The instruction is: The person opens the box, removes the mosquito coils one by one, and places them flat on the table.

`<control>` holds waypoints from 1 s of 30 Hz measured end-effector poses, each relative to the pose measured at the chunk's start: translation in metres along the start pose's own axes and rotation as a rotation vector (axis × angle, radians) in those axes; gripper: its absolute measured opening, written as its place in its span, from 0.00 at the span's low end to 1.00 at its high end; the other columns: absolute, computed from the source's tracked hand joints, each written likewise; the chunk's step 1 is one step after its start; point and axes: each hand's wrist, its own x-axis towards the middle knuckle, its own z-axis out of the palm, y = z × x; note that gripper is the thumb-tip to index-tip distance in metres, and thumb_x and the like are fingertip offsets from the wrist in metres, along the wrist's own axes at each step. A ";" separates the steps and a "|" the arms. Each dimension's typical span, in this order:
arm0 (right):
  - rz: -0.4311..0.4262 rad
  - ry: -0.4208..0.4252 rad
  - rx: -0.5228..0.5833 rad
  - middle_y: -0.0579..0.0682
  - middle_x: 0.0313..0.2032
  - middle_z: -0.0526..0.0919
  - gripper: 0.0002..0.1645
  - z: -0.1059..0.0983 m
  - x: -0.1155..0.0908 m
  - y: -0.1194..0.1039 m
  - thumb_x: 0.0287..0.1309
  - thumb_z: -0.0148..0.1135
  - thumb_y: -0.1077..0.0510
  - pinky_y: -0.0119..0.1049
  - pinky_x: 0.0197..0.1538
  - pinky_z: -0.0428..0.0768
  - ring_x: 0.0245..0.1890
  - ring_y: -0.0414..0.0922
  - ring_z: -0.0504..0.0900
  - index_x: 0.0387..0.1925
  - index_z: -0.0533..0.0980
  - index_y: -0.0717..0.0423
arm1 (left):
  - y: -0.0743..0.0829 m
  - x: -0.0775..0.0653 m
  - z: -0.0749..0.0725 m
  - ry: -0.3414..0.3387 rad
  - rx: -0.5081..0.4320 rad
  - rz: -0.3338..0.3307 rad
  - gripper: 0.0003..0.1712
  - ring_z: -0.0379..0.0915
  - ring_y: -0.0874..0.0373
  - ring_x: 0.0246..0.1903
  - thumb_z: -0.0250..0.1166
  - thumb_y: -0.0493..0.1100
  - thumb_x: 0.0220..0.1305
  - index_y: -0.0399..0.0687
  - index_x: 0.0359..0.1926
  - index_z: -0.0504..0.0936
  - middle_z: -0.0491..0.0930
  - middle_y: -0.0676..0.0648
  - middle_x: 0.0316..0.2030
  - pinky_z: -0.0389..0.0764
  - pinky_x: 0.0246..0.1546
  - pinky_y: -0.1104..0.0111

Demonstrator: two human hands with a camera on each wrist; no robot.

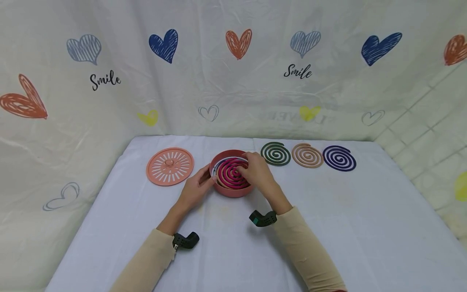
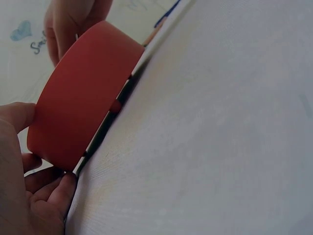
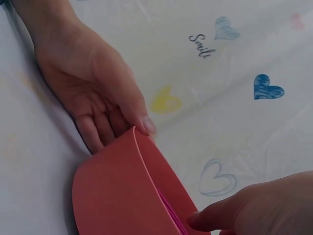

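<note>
A round red mosquito coil holder sits near the middle of the white table. Inside it lies a pink mosquito coil, over a beige one whose edge shows underneath. My left hand grips the holder's left side, its thumb at the rim and its fingers low along the wall. From the right, my right hand reaches over the rim, thumb and fingers pinching at the pink coil. In the right wrist view only part of that hand shows, its fingertip just inside the wall.
A salmon-coloured slotted lid with a small knob lies left of the holder. Along the back right lie a green coil, a beige coil and a dark blue coil. A curtain printed with hearts hangs behind the table.
</note>
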 end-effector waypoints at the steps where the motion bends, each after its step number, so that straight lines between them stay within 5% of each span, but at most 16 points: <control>1: 0.000 -0.005 -0.007 0.61 0.56 0.81 0.29 0.001 0.000 -0.001 0.63 0.68 0.54 0.49 0.61 0.82 0.59 0.54 0.78 0.61 0.75 0.64 | -0.005 0.002 0.001 0.003 0.000 0.001 0.36 0.65 0.49 0.71 0.61 0.50 0.73 0.45 0.76 0.62 0.66 0.41 0.73 0.72 0.69 0.57; 8: -0.006 -0.042 -0.076 0.62 0.57 0.79 0.30 0.008 -0.002 -0.007 0.63 0.67 0.52 0.51 0.65 0.79 0.59 0.56 0.78 0.61 0.74 0.64 | -0.019 0.005 0.003 0.025 -0.010 0.027 0.37 0.68 0.52 0.70 0.62 0.58 0.70 0.55 0.75 0.64 0.69 0.46 0.72 0.74 0.68 0.58; 26: -0.061 -0.020 -0.163 0.65 0.61 0.75 0.30 0.013 -0.008 -0.011 0.63 0.67 0.54 0.53 0.66 0.78 0.62 0.61 0.74 0.62 0.73 0.65 | -0.018 0.005 0.003 0.023 -0.009 0.028 0.37 0.67 0.53 0.70 0.62 0.59 0.70 0.55 0.75 0.63 0.68 0.48 0.72 0.73 0.69 0.58; 30: -0.052 -0.004 -0.147 0.64 0.61 0.74 0.31 0.014 -0.008 -0.011 0.61 0.69 0.54 0.51 0.62 0.81 0.61 0.60 0.72 0.62 0.73 0.64 | 0.000 -0.001 -0.001 0.004 -0.008 0.016 0.36 0.67 0.49 0.71 0.61 0.52 0.72 0.47 0.75 0.62 0.67 0.42 0.72 0.72 0.69 0.56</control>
